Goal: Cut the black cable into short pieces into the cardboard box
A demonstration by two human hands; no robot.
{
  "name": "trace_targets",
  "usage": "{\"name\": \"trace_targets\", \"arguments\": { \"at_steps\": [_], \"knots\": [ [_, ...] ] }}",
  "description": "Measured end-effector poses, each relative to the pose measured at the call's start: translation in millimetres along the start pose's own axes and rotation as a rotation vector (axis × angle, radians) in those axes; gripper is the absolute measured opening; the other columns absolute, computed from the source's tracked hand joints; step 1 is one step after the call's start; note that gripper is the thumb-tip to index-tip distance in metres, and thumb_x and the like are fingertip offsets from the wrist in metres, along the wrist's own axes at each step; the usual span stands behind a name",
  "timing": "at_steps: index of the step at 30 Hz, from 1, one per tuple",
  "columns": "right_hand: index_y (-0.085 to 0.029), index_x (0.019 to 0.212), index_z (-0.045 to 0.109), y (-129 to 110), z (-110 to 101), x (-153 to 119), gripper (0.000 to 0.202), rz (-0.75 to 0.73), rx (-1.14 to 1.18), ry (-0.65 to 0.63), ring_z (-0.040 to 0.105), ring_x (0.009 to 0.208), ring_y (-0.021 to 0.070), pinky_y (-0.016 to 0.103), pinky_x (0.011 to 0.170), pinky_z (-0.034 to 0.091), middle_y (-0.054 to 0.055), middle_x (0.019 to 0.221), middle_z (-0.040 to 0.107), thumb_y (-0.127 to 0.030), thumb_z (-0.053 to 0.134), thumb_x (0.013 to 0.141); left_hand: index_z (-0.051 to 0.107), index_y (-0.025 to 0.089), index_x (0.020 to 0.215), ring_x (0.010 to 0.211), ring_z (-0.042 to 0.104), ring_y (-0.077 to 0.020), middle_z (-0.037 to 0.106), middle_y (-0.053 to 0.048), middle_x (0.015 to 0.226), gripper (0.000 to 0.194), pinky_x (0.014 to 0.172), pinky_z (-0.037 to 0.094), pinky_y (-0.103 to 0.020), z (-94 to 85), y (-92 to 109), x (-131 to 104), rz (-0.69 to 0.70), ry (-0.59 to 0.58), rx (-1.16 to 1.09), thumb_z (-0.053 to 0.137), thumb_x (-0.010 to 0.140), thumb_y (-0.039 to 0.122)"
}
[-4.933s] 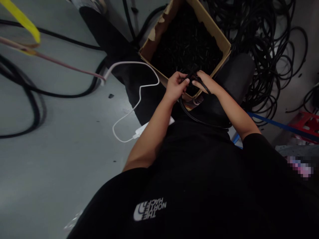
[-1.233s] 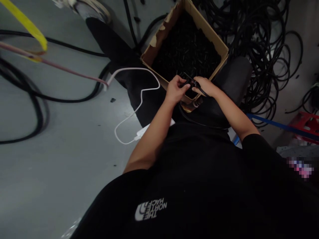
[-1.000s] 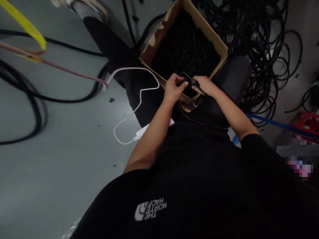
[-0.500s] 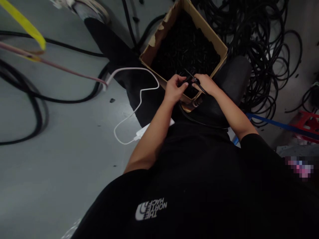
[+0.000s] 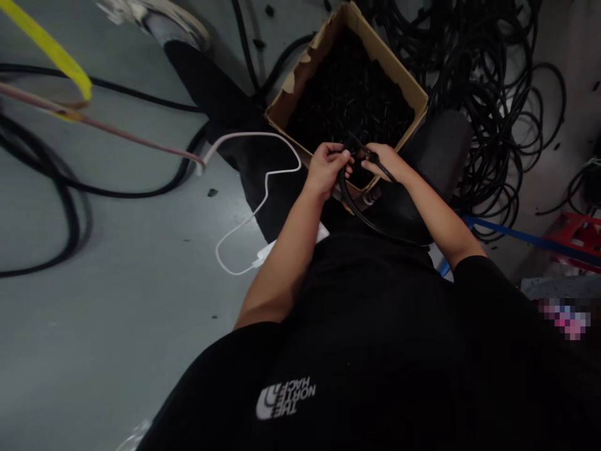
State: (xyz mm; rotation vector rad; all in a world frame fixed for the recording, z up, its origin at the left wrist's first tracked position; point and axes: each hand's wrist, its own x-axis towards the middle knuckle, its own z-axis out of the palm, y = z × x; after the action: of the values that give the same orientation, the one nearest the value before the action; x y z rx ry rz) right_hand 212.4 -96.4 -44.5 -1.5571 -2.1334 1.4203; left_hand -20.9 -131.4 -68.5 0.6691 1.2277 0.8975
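Note:
Both hands are over the near corner of a cardboard box [image 5: 404, 72] that holds many short black pieces [image 5: 347, 94]. My left hand [image 5: 328, 168] pinches a black cable [image 5: 359, 214], which loops down from the fingers and runs right across my lap. Close by on the right, my right hand [image 5: 385, 161] is closed round a dark scissor-like tool [image 5: 385, 170], its thin blade pointing up and left over the box. The fingertips of the two hands are a small gap apart. Shadow hides the cable's end.
Tangled black cables [image 5: 469, 81] lie on the floor right of the box. A white cord [image 5: 267, 188] runs over my leg to a white device [image 5: 265, 250]. More black cable [image 5: 117, 193] and a yellow strap [image 5: 51, 47] are at left, a red stool-like object [image 5: 580, 232] at right.
My left hand has turned a little, and the cable now hangs as a wider loop below it. The tool in my right hand has shifted slightly down and right.

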Motion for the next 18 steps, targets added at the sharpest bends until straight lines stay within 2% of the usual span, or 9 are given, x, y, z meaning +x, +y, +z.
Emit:
{"name": "trace_targets", "arguments": {
  "at_steps": [4, 8, 11, 14, 18],
  "knots": [
    [-0.015, 0.135, 0.076, -11, -6, -7, 0.032, -0.008, 0.046, -0.008, 0.081, 0.106, 0.0284, 0.047, 0.109, 0.07, 0.011, 0.117, 0.082, -0.038, 0.075, 0.112, 0.063, 0.028, 0.114, 0.062, 0.063, -0.0142, 0.073, 0.002, 0.088, 0.051, 0.056, 0.046, -0.025, -5.9, -5, 5, 0.028, 0.016, 0.023, 0.107, 0.105, 0.052],
    [-0.016, 0.131, 0.078, -24, -14, -15, 0.031, -0.084, 0.054, 0.031, 0.081, 0.12, 0.0325, 0.053, 0.12, 0.07, 0.015, 0.123, 0.085, -0.041, 0.076, 0.112, 0.068, 0.028, 0.112, 0.058, 0.055, -0.0146, 0.066, 0.003, 0.081, 0.055, 0.055, 0.039, -0.026, -9.6, -10, 8, 0.086, -0.021, 0.131, 0.108, 0.1, 0.063],
    [-0.018, 0.125, 0.079, -28, -17, -15, 0.027, -0.061, 0.031, 0.023, 0.082, 0.122, 0.0335, 0.053, 0.122, 0.069, 0.014, 0.121, 0.087, -0.041, 0.077, 0.111, 0.069, 0.027, 0.108, 0.059, 0.052, -0.0151, 0.065, 0.003, 0.078, 0.058, 0.056, 0.038, -0.028, -7.6, -11, 8, 0.124, -0.031, 0.15, 0.109, 0.095, 0.067],
    [-0.017, 0.119, 0.081, -25, -14, -9, 0.024, -0.013, 0.002, 0.012, 0.084, 0.118, 0.0313, 0.047, 0.12, 0.068, 0.011, 0.114, 0.088, -0.037, 0.074, 0.108, 0.067, 0.028, 0.103, 0.066, 0.056, -0.0176, 0.066, 0.001, 0.08, 0.059, 0.06, 0.042, -0.029, -2.9, -7, 5, 0.197, 0.034, 0.185, 0.107, 0.097, 0.07],
    [-0.017, 0.12, 0.084, -15, -7, -5, 0.026, 0.017, -0.042, 0.035, 0.086, 0.12, 0.0327, 0.047, 0.12, 0.066, 0.013, 0.12, 0.09, -0.037, 0.074, 0.105, 0.063, 0.028, 0.1, 0.078, 0.066, -0.0211, 0.067, -0.001, 0.084, 0.06, 0.067, 0.05, -0.03, 2.2, 2, 2, 0.305, 0.068, 0.275, 0.1, 0.105, 0.076]
  ]
}}
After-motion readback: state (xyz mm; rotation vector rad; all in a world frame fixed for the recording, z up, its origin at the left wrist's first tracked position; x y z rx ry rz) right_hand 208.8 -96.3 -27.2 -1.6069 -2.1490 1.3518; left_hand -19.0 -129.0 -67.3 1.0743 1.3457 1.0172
